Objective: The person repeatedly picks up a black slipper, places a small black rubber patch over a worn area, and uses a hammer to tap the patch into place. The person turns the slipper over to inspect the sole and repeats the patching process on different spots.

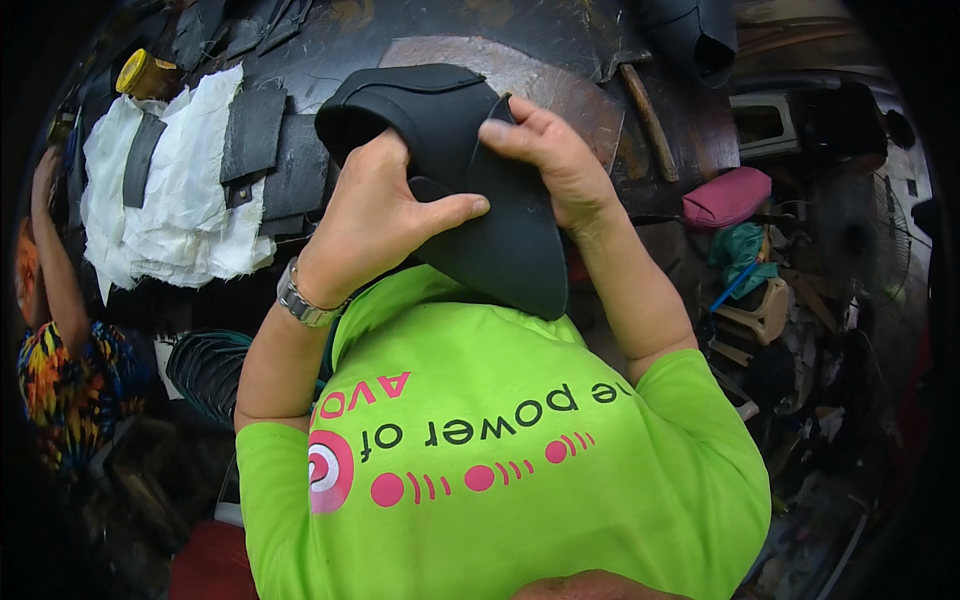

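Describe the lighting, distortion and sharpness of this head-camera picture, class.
Head view: even, soft light with no harsh glare; fisheye bending curves the dark round work table and blackens the corners; both hands, left and right, and the black moulded shoe upper are sharp; the cluttered right rim looks dim and smeared.

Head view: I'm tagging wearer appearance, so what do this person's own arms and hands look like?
Both forearms are bare. The left hand has a silver metal link watch at the wrist; the right hand wears nothing. Short lime-green T-shirt sleeves with pink and dark print cover the upper arms.
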`<state>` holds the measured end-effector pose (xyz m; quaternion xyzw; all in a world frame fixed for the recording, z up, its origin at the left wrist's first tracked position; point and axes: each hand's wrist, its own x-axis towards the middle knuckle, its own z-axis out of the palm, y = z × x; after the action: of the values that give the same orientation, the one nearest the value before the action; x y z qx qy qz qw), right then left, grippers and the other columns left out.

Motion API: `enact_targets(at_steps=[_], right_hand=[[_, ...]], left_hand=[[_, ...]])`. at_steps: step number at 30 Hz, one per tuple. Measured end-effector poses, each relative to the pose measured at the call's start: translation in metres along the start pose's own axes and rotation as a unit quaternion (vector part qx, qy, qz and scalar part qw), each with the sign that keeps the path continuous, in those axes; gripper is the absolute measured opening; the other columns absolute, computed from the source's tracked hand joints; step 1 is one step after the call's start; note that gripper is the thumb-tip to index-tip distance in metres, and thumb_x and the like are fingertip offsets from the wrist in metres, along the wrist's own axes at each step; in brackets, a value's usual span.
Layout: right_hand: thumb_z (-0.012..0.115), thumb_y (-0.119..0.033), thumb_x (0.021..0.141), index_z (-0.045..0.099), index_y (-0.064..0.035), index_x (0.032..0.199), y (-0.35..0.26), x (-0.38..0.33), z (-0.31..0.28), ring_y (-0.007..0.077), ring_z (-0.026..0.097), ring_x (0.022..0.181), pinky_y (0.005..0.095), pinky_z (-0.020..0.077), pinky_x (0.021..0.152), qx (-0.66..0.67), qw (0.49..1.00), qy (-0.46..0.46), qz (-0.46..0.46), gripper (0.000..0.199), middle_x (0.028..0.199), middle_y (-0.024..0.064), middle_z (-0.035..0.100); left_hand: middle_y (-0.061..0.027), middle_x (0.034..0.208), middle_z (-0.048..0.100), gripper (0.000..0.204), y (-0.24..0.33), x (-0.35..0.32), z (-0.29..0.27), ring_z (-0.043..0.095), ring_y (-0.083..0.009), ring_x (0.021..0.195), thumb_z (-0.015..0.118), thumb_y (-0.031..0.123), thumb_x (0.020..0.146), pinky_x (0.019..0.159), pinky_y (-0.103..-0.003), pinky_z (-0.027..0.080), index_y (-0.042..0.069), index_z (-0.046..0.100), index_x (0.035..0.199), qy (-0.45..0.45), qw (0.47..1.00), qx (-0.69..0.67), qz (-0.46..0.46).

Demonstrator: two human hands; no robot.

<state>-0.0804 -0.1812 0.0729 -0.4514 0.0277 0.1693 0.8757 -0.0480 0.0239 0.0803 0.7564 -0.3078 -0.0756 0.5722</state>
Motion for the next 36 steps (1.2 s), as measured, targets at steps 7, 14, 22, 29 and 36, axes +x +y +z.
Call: enact_targets(at_steps=[7,14,22,29,36], right_hand=[[0.074,-0.02,0.09,0.067,0.0008,0.114,-0.007,-0.003,0.01,0.0138,0.069,0.084,0.0274,0.0577,0.075,-0.126,0.99,0.032,0.055,0.032,0.1,0.0077,0.071],[0.074,-0.018,0.09,0.066,-0.0002,0.114,-0.006,0.001,0.017,0.016,0.071,0.082,0.0299,0.0596,0.075,-0.076,0.992,0.051,0.087,0.031,0.099,0.0097,0.073],[0.072,-0.015,0.091,0.066,0.001,0.113,-0.007,-0.003,0.021,0.0133,0.07,0.08,0.0283,0.0588,0.073,-0.155,0.984,0.067,0.055,0.028,0.097,0.0084,0.072],[0.068,-0.013,0.094,0.065,0.0013,0.115,0.001,-0.011,0.025,0.012,0.069,0.083,0.0272,0.0587,0.074,-0.155,0.986,0.057,-0.007,0.026,0.099,0.0072,0.072],[0.069,-0.014,0.094,0.063,0.0019,0.117,0.0,-0.015,0.028,0.0121,0.069,0.085,0.0275,0.0592,0.077,-0.142,0.989,0.049,-0.003,0.028,0.101,0.0076,0.071]], left_hand=[[-0.0174,0.088,0.065,0.051,0.014,-0.026,0.002,0.067,-0.0338,0.077,0.09,0.029,0.071,0.068,-0.035,0.055,-0.001,0.062,0.101,0.071,0.976,0.202,0.029],[-0.0118,0.077,0.061,0.041,0.01,-0.051,0.003,0.064,-0.0275,0.069,0.091,0.021,0.07,0.06,-0.034,0.05,0.001,0.06,0.087,0.13,0.978,0.162,-0.025],[-0.0099,0.079,0.066,0.025,0.006,-0.051,0.006,0.064,-0.0251,0.068,0.085,0.011,0.076,0.061,-0.034,0.049,0.003,0.067,0.091,0.157,0.95,0.226,0.144],[-0.0093,0.079,0.069,0.016,0.013,-0.047,0.001,0.066,-0.0215,0.068,0.081,0.008,0.08,0.062,-0.031,0.049,0.001,0.072,0.092,0.156,0.978,0.14,0.021],[-0.0076,0.081,0.071,0.019,0.011,-0.051,0.002,0.068,-0.0156,0.072,0.083,0.008,0.079,0.064,-0.026,0.051,0.001,0.072,0.092,0.163,0.981,0.102,0.003]])
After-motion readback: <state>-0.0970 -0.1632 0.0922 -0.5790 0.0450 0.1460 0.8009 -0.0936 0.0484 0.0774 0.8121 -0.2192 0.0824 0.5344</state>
